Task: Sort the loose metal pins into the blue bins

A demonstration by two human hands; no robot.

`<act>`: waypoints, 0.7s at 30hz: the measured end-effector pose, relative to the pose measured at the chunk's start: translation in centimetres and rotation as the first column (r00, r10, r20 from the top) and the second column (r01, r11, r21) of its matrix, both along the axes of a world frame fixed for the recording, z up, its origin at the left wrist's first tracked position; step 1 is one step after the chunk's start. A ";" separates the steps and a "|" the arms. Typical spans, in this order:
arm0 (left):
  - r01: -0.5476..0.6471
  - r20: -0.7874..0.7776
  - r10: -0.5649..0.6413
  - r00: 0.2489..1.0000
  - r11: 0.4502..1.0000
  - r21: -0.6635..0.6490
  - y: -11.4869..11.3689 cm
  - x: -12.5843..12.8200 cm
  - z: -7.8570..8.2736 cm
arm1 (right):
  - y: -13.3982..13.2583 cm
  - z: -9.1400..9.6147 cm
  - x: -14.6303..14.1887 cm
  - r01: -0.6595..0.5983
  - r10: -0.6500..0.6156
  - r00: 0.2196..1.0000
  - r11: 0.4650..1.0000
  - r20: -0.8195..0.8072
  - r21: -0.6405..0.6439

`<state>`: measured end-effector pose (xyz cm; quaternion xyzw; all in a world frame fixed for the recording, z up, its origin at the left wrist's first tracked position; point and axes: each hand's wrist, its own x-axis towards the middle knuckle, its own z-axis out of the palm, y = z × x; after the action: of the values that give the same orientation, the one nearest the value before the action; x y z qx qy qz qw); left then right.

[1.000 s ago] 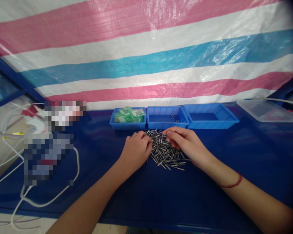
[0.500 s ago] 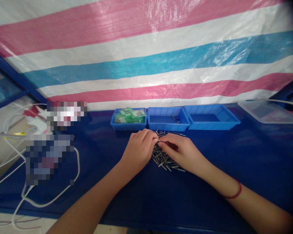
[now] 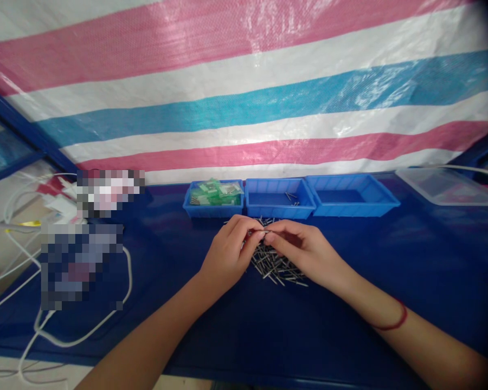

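Observation:
Fingertip to fingertip, my hands meet over a pile of thin metal pins that look like rivets, dark and silver. My left hand pinches one small metal pin between thumb and forefinger. The other end of that pin is between the thumb and forefinger of my right hand, so both hands are closed on it. Its ends are hidden by the fingertips. Part of the pile is covered by the hands.
Behind the pile stand a blue bin with green-and-clear packets, a middle blue bin with several pins, and a right blue bin. A clear plastic lid lies farther right. White cables loop across the left side.
My left fingers have opened out a little around the pin, showing a gap between thumb and forefinger. The pin now lies more level between both hands. Bins and pile have not moved.

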<state>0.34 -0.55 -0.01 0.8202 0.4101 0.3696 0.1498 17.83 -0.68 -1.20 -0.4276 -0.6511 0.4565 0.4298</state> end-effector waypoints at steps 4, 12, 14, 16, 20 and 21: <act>-0.009 0.003 0.010 1.000 1.000 -0.019 0.1 -0.1 -0.1 | -0.1 -0.3 0.0 0.089 -0.086 0.995 0.994 -0.058 0.060; 0.079 0.006 -0.079 0.997 0.996 -0.048 0.4 -0.1 -0.4 | -0.8 0.3 0.3 0.126 -0.172 0.979 0.930 0.106 0.345; 0.116 0.006 -0.115 0.993 0.992 -0.044 0.4 -0.1 -0.5 | -0.9 0.3 0.5 0.139 -0.197 0.974 0.910 0.114 0.391; 0.133 0.002 -0.133 0.991 0.990 -0.040 0.4 -0.1 -0.6 | -0.8 0.1 0.5 0.160 -0.205 0.975 0.912 0.082 0.377; 0.106 -0.018 -0.107 0.994 0.993 -0.053 0.5 -0.3 -0.6 | -0.5 0.0 0.3 0.095 -0.101 0.995 0.961 0.007 0.260; 0.091 -0.025 -0.093 0.995 0.994 -0.059 0.5 -0.3 -0.5 | -0.4 0.0 0.2 0.080 -0.077 0.997 0.971 -0.021 0.226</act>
<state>0.02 -0.08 -0.55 0.8387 0.3844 0.3388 0.1844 18.06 -1.12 -1.18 -0.3985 -0.6788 0.3646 0.4975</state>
